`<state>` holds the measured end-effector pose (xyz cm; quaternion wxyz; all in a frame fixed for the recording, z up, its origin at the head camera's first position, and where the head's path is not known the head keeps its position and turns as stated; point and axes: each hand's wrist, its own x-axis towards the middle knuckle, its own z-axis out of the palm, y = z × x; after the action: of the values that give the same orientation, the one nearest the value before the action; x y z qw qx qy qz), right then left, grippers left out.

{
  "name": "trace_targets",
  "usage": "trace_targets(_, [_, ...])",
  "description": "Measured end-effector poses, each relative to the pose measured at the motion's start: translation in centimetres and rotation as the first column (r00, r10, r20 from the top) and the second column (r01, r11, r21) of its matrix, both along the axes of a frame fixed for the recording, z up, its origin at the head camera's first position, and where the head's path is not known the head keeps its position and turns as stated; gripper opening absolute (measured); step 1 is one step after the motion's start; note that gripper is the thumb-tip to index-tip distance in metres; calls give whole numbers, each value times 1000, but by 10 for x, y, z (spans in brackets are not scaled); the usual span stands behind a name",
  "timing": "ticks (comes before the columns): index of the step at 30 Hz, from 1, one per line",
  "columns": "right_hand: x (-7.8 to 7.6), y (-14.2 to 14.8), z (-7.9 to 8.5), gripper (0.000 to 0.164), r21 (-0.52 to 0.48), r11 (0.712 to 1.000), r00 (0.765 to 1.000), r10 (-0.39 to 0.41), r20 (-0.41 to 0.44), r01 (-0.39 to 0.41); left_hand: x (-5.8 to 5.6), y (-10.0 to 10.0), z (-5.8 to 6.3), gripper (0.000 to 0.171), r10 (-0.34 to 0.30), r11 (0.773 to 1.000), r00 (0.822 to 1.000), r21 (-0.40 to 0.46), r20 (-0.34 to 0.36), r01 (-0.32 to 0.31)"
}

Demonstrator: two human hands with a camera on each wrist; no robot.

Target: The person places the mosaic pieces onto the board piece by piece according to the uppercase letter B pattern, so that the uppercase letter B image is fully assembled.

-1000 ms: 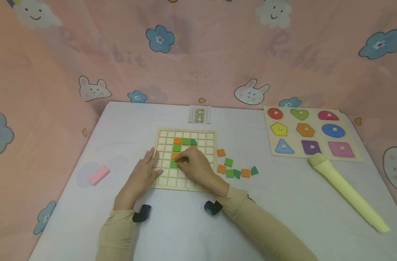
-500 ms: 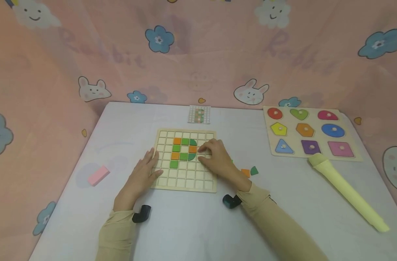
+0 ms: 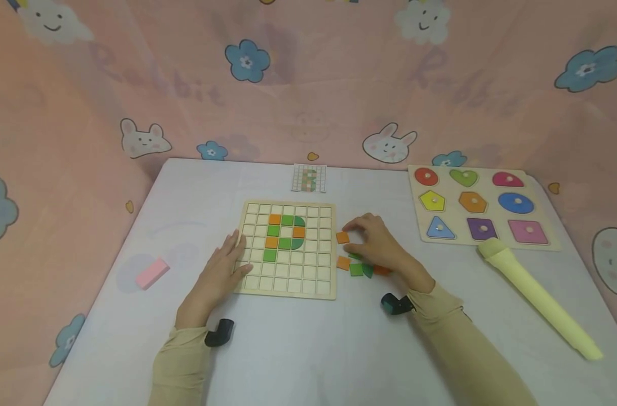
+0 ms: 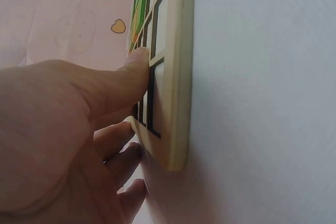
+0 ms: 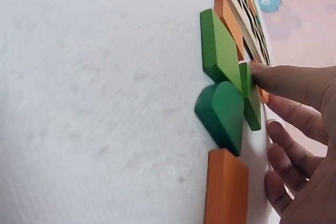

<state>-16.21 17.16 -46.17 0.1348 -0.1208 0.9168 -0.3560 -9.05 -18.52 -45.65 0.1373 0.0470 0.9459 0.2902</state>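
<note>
Fingers [image 3: 360, 221] of the right hand [image 3: 381, 243] are parted at an orange square tile [image 3: 342, 237] just right of the wooden grid board [image 3: 315, 276]; contact cannot be told. The board's left edge is touched by the left hand [image 3: 219, 274], thumb apart. White tabletop [image 3: 288, 349] is seen nearer the person.

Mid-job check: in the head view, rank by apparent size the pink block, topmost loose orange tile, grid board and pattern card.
1. Grid board
2. Pattern card
3. Pink block
4. Topmost loose orange tile
</note>
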Motion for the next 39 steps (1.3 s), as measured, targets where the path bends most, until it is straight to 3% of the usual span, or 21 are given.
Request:
trace_targets(10, [-2, 0, -3, 28, -10, 1000, 998, -27, -59, 27, -2, -2, -1, 74, -18, 1000, 1000, -9, 7, 18])
trace_targets(15, [-5, -1, -2, 29, -9, 997, 993, -78, -86, 77, -3, -2, -1, 74, -14, 1000, 1000, -4, 6, 14])
trace_targets(20, [-3, -8, 0, 31, -69, 990, 989, -128, -69, 123, -3, -1, -1, 74, -13, 1000, 1000, -6, 5, 13])
trace_targets(27, [5, -32, -5, 29, -138, 987, 987, -98, -127, 80, -2, -1, -1, 74, -10, 1000, 1000, -4, 7, 10])
trace_targets(39, [21, -73, -6, 24, -164, 986, 983, -57, -176, 28, -2, -1, -2, 74, -16, 1000, 1000, -7, 7, 16])
